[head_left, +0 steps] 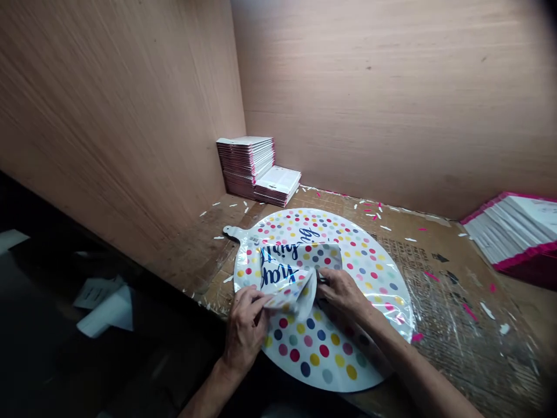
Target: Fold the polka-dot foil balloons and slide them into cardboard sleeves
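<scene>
A round, flat foil balloon (322,360) with coloured dots and blue lettering lies on the bench, its tab pointing to the far left. On top of it is a partly folded foil balloon (278,271) with the same dots and lettering. My left hand (246,319) pinches the near left edge of the folded one. At its right side, my right hand (343,290) has its fingers closed on the raised flap. Part of that flap is blurred, and the right fingertips are partly hidden by it.
Stacked white packets with pink edges (246,165) stand in the far left corner, a lower pile (278,183) beside them. More pink-edged packets (513,232) lean at the right. Paper scraps dot the taped cardboard (456,313). Wooden panels (374,104) rise behind and left.
</scene>
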`<state>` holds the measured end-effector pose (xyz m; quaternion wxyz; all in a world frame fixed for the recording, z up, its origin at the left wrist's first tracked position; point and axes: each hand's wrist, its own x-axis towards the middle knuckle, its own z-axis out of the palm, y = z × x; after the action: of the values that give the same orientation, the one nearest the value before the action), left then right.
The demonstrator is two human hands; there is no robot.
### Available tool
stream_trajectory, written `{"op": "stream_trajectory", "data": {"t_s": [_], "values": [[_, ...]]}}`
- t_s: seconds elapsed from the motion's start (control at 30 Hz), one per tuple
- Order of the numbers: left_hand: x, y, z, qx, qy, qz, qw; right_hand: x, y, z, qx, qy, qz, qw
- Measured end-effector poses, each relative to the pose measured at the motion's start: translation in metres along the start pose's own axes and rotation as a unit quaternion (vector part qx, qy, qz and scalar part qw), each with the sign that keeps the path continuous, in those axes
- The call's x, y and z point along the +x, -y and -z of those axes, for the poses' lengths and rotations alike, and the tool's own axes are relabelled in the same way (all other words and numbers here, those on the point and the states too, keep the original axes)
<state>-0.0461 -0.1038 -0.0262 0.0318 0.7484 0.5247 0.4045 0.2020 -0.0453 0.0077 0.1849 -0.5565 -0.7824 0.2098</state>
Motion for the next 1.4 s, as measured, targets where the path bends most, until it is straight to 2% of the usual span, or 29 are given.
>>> {"op": "stream_trajectory", "data": {"t_s": [0.07, 0.13, 0.2, 0.27, 0.33, 0.4, 0.47, 0.53, 0.6, 0.67, 0.77, 0.83, 0.93, 0.97, 1.03, 1.1, 1.13, 1.23, 1.3, 1.4], "values": [[0.002, 0.002, -0.005, 0.005, -0.008, 0.074, 0.997, 0.01, 0.005, -0.008, -0.028, 0.001, -0.063, 0.998], [0.005, 0.003, -0.009, 0.023, 0.006, 0.139, 0.99, 0.018, 0.01, -0.012, -0.061, 0.006, -0.097, 0.993], [0.009, 0.002, -0.01, 0.055, 0.012, 0.166, 0.984, 0.025, 0.014, -0.014, -0.093, 0.017, -0.11, 0.989], [0.012, -0.002, -0.008, 0.098, -0.011, 0.14, 0.985, 0.031, 0.017, -0.014, -0.119, 0.032, -0.114, 0.986], [0.017, -0.004, -0.004, 0.131, -0.003, 0.058, 0.99, 0.036, 0.019, -0.011, -0.143, 0.049, -0.113, 0.982], [0.022, 0.0, -0.001, 0.148, 0.068, -0.034, 0.986, 0.037, 0.021, -0.009, -0.167, 0.064, -0.116, 0.977], [0.025, 0.008, -0.001, 0.16, 0.148, -0.069, 0.974, 0.031, 0.026, -0.009, -0.202, 0.029, -0.105, 0.973], [0.025, 0.017, -0.005, 0.18, 0.181, -0.049, 0.966, 0.022, 0.035, -0.015, -0.237, -0.053, -0.027, 0.97], [0.025, 0.022, -0.007, 0.196, 0.187, -0.027, 0.962, 0.013, 0.05, -0.03, -0.263, -0.102, 0.107, 0.953], [0.032, 0.021, -0.003, 0.209, 0.201, -0.011, 0.957, 0.01, 0.065, -0.048, -0.287, -0.073, 0.196, 0.935], [0.056, 0.011, 0.011, 0.221, 0.24, -0.01, 0.945, 0.013, 0.075, -0.064, -0.326, -0.005, 0.219, 0.92], [0.077, 0.006, 0.019, 0.181, 0.278, -0.09, 0.939, 0.012, 0.068, -0.06, -0.321, 0.011, 0.259, 0.911], [0.102, 0.011, 0.022, 0.069, 0.35, -0.239, 0.903, -0.001, 0.046, -0.038, -0.261, 0.026, 0.352, 0.899], [0.106, 0.017, 0.021, 0.043, 0.373, -0.257, 0.891, -0.008, 0.038, -0.029, -0.231, 0.038, 0.37, 0.899], [0.11, 0.033, 0.019, 0.019, 0.41, -0.246, 0.878, -0.019, 0.023, -0.016, -0.154, 0.066, 0.377, 0.911], [0.109, 0.05, 0.019, 0.008, 0.423, -0.197, 0.884, -0.023, 0.012, -0.009, -0.047, 0.07, 0.343, 0.936], [0.107, 0.057, 0.019, -0.002, 0.421, -0.17, 0.891, -0.021, 0.008, -0.008, 0.009, 0.056, 0.302, 0.952], [0.098, 0.066, 0.014, -0.077, 0.367, -0.07, 0.925, 0.0, 0.007, -0.013, 0.11, -0.026, 0.089, 0.99], [0.09, 0.062, 0.004, -0.105, 0.284, 0.026, 0.953, 0.022, 0.014, -0.018, 0.084, -0.066, -0.044, 0.993], [0.08, 0.049, -0.017, -0.022, 0.117, 0.156, 0.981, 0.055, 0.029, -0.022, -0.063, -0.055, -0.155, 0.984]]}}
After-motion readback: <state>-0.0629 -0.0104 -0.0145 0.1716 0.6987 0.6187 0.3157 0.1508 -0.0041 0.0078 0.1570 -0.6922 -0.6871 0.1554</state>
